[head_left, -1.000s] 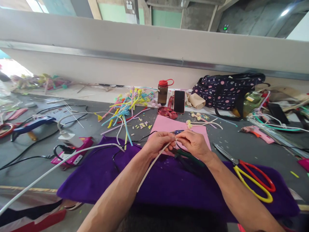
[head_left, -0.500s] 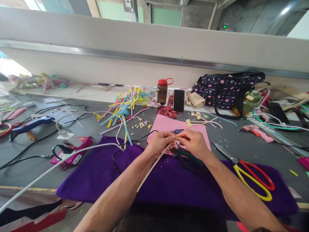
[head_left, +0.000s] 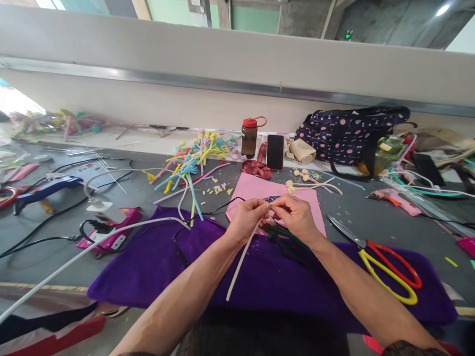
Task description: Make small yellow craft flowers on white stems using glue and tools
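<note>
Over the front of a pink sheet [head_left: 256, 187], my left hand [head_left: 247, 217] and my right hand [head_left: 296, 216] meet with fingertips pinched together. A thin cream-coloured stem [head_left: 241, 267] runs down from between them toward me, its lower end hanging free above the purple cloth [head_left: 282, 291]. My left thumb and fingers close on its upper end. The right fingers are closed at the same spot, and what they pinch is hidden. Just behind the hands lies a dark blue patterned object [head_left: 273, 199], partly covered.
Large scissors [head_left: 386, 267] with red and yellow handles lie at right, near a pink glue gun [head_left: 397, 201]. Colourful fuzzy stems [head_left: 189, 168] are heaped at left. A magenta power strip [head_left: 126, 232] trails cables. Bottle [head_left: 249, 138], phone [head_left: 275, 152] and patterned bag [head_left: 341, 136] stand behind.
The free end of the cream stem has swung to the right and hangs more steeply. Both hands stay together in nearly the same place.
</note>
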{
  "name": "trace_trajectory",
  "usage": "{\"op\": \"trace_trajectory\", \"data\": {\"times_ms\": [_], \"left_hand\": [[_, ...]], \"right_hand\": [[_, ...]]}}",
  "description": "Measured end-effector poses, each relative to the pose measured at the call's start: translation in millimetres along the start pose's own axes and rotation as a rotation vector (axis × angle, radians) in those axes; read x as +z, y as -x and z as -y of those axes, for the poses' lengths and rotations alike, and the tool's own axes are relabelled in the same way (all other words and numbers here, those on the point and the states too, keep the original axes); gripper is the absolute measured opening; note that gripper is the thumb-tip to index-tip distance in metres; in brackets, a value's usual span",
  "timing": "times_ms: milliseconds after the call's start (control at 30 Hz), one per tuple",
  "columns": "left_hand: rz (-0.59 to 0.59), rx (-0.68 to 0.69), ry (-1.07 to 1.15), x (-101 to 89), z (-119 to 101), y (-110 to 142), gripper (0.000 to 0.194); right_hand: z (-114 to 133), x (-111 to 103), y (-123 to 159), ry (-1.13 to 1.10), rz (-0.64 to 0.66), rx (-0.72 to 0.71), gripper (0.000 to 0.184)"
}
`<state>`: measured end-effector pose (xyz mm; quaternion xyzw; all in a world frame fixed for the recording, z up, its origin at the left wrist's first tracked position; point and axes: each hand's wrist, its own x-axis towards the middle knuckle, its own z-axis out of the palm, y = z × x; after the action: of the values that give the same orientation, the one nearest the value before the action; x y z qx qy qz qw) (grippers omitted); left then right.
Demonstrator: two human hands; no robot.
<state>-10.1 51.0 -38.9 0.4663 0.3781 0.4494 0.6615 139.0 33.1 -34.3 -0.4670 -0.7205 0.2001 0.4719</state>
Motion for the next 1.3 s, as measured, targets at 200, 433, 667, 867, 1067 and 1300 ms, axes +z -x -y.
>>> {"op": "trace_trajectory", "data": {"times_ms": [200,433,667,867,1067,1300], "left_hand": [[-0.001,-0.06,-0.004,-2.3,-2.3,-2.1,0.024],[0.052,-0.157,0.163,-14.3,-15.1,-7.6,0.022],[0.07,-0.206,0.139,-12.5,-8.3,-8.3,0.015],[0.061,-0.17,0.089,-7.1,-6.2,-6.0,0.02],[-0.03,0.001,-0.081,-0.7,-6.7,-0.9,0.014],[0.064,0.123,-0.309,2.7,-11.9,7.4,0.022]], "right_hand": [[-3.3,2.5,0.1,0.027,0.006,-0.028,0.008],[-5.8,-2.7,-3.2,0.227,-0.126,-0.308,0.024],[-7.4,-0.4,2.5,0.634,-0.056,-0.613,0.02],[-2.0,-2.5,3.3,0.566,-0.028,-0.624,0.014],[3.6,-6.6,-2.5,0.085,0.028,-0.214,0.011],[1.0,-14.1,-10.4,-0.472,0.168,0.322,0.011]]}}
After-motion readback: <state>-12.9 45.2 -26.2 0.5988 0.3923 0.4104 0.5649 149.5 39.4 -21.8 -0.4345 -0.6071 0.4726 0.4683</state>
